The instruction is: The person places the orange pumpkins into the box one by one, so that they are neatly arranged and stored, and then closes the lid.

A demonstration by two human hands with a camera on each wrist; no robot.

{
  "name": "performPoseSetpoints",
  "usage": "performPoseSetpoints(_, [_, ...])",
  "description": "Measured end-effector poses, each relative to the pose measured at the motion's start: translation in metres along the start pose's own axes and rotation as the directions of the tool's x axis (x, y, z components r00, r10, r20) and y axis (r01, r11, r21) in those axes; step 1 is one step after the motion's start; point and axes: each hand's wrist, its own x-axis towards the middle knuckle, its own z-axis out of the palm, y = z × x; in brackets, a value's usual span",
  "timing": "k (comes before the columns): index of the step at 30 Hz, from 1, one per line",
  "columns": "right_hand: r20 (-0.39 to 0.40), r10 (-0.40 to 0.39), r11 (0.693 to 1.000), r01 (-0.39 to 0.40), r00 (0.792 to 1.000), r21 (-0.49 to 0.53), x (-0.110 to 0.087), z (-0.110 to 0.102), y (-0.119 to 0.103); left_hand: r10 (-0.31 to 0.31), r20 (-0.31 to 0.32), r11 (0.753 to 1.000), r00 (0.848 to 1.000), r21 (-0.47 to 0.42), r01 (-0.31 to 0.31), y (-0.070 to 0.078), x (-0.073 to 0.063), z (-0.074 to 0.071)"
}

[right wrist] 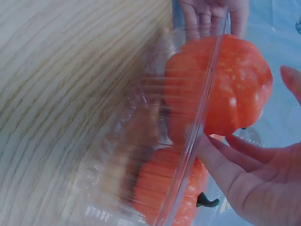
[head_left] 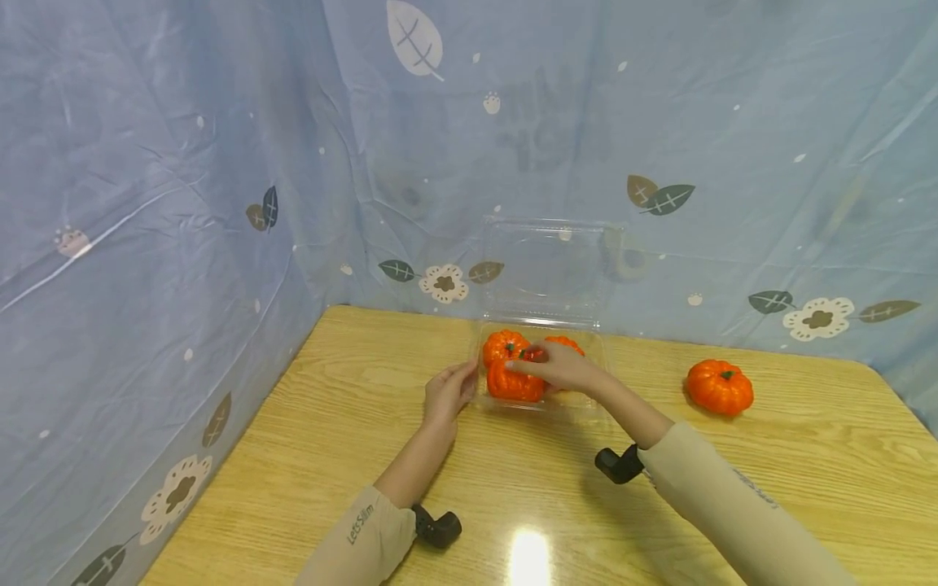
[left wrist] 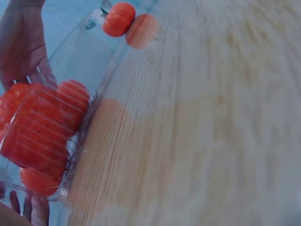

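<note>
A clear plastic clamshell box (head_left: pixel 604 366) stands on the table with its lid (head_left: pixel 542 264) raised at the back. Three orange toy pumpkins are inside: one at the back left (head_left: pixel 500 345), one at the back right (head_left: pixel 564 342), and a front one (head_left: pixel 513 384) bulging above the front rim. My left hand (head_left: pixel 449 392) touches the box's left wall with fairly straight fingers. Over the front pumpkin is my right hand (head_left: pixel 560 366), thumb and fingers spread beside it. In the right wrist view, one finger (right wrist: pixel 292 82) stands apart from that pumpkin (right wrist: pixel 225 84).
Another orange pumpkin (head_left: pixel 720 387) with a green stem sits on the wooden table (head_left: pixel 410 358), right of the box. A blue patterned cloth (head_left: pixel 550 114) hangs behind and on the left. Black wrist devices (head_left: pixel 619 464) project beside both forearms.
</note>
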Motion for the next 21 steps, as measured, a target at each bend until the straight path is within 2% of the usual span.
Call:
performPoseSetpoints(10, [-0.089, -0.103, 0.99, 0.093, 0.991, -0.108, -0.0033, 0.005, -0.0027, 0.006, -0.014, 1.0, 1.0, 0.0, -0.006, -0.0013, 0.0013, 0.0001])
performPoseSetpoints(21, [-0.077, -0.072, 0.994, 0.066, 0.994, -0.082, 0.0039, 0.0053, 0.0002, 0.014, -0.006, 1.0, 1.0, 0.023, -0.014, -0.0005, -0.0009, 0.0003])
